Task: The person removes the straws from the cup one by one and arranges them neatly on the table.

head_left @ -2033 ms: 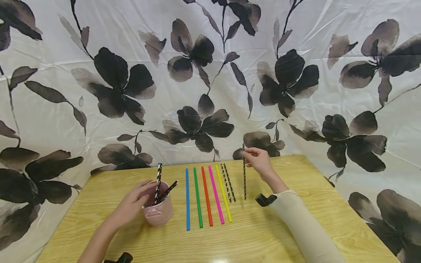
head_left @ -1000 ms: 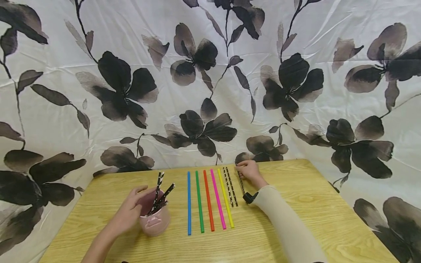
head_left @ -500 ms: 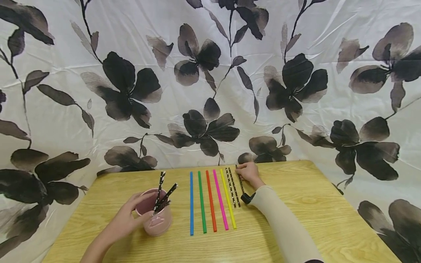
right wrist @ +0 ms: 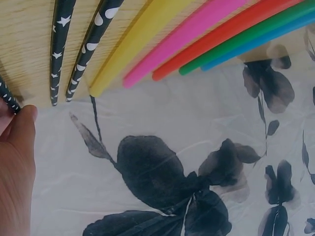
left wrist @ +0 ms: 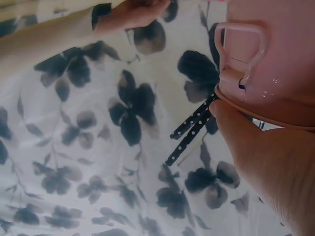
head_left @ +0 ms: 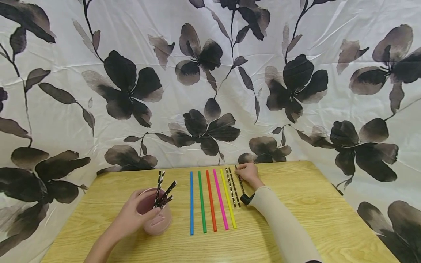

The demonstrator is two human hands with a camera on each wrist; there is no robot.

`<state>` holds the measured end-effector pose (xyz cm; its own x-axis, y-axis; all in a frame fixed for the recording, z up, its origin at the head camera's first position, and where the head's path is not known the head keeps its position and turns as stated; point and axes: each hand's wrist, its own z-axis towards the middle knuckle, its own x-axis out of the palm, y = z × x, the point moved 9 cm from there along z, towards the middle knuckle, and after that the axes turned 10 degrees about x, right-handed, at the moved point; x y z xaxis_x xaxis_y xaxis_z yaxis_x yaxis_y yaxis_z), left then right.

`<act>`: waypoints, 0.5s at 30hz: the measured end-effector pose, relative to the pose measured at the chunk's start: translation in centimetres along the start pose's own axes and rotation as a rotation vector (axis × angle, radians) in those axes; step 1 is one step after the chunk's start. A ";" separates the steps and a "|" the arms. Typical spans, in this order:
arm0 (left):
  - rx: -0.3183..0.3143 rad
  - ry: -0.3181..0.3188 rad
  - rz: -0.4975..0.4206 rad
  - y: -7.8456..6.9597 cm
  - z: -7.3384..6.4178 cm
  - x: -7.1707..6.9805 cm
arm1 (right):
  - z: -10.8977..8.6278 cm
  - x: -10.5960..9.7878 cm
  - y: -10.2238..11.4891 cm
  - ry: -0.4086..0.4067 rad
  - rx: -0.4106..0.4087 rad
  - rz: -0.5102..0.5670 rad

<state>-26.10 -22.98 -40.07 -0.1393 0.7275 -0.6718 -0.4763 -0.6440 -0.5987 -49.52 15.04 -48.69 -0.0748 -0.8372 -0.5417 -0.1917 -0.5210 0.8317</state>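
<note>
In the head view my left hand (head_left: 133, 215) holds a pink cup (head_left: 159, 224) at its rim, thumb in front beside several black patterned straws (head_left: 169, 190) leaning out of it. The left wrist view shows the thumb (left wrist: 229, 120) against the rim near two white-dotted straws (left wrist: 189, 132). On the right, my right hand (head_left: 249, 173) pinches the far end of a black dotted straw (head_left: 241, 186) lying on the table. Left of it lie two more black straws, one with stars (right wrist: 58, 54) and one with drop shapes (right wrist: 88, 49).
A row of plain straws continues leftward: yellow (head_left: 228, 199), pink (head_left: 220, 199), red (head_left: 211, 201), green (head_left: 202, 202) and blue (head_left: 192, 202). The wooden table (head_left: 279, 219) ends at a floral cloth (head_left: 210, 73) hanging behind it.
My right hand has lowered the dotted straw to the table and shifted it left toward the row. My left thumb has moved across the cup's front to the straws. The head view has shifted slightly.
</note>
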 end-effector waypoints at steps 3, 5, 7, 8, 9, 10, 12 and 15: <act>0.009 -0.002 -0.004 -0.1 0.0 -0.1 | 0.0 0.0 0.1 -0.005 -0.005 -0.006; 0.022 -0.004 -0.012 -0.2 -0.1 -0.1 | -0.1 0.1 0.2 -0.006 -0.015 -0.012; 0.027 -0.003 -0.018 -0.3 -0.2 -0.1 | -0.1 0.1 0.4 -0.007 -0.025 -0.017; 0.029 -0.005 -0.024 -0.3 -0.2 -0.2 | -0.1 0.2 0.4 -0.005 -0.028 -0.016; 0.030 -0.005 -0.028 -0.4 -0.2 -0.1 | -0.1 0.2 0.4 -0.006 -0.028 -0.018; 0.029 -0.005 -0.033 -0.4 -0.3 -0.1 | -0.1 0.2 0.4 -0.008 -0.030 -0.023; 0.030 -0.008 -0.039 -0.5 -0.3 -0.1 | -0.1 0.1 0.4 -0.012 -0.031 -0.031; 0.039 -0.013 -0.047 -0.5 -0.2 0.0 | 0.0 0.1 0.3 -0.024 -0.037 -0.042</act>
<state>-25.65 -22.74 -39.84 -0.1273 0.7598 -0.6376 -0.5162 -0.5996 -0.6115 -49.57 14.82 -48.44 -0.0913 -0.8102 -0.5790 -0.1589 -0.5622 0.8116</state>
